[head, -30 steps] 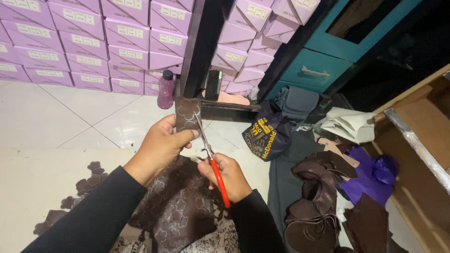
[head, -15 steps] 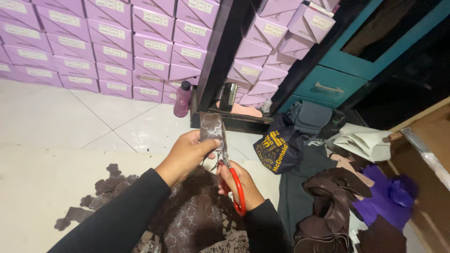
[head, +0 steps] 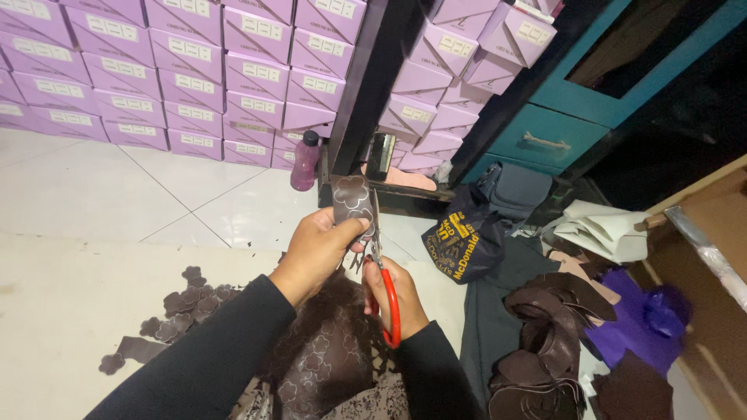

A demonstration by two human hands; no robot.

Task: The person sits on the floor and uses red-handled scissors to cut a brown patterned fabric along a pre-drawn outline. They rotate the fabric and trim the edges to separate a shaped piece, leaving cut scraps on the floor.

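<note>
Head view: the left hand [head: 320,247] is clenched on a strip of dark brown material [head: 352,201] marked with flower outlines, its fingers [head: 354,229] wrapped across the lower part so the strip stands upright above them. Just to the right of those fingers, the right hand [head: 391,294] grips a pair of scissors [head: 380,268] by the red handles; its fingers are closed through and around the loops. The metal blades rise from the handles along the right edge of the strip, touching it; whether they are parted or shut on the material I cannot tell. Both forearms wear black sleeves [head: 210,362].

Below the hands, between the sleeves, lies a larger dark brown sheet [head: 323,365] with the same flower outlines. Left of the left-hand fingers, well apart on the pale floor [head: 78,311], sits a loose heap of cut flower pieces [head: 183,303]. Beyond the fingers, farther from the person, a purple bottle [head: 304,162] stands upright on white tiles, with stacked lilac boxes [head: 194,70] behind it. To the right of the right-hand fingers is a dark bag with yellow print [head: 461,237], then a heap of brown offcuts [head: 545,342], purple fabric [head: 646,323] and folded pale sheets [head: 603,229]. A teal cabinet [head: 560,128] stands above these.
</note>
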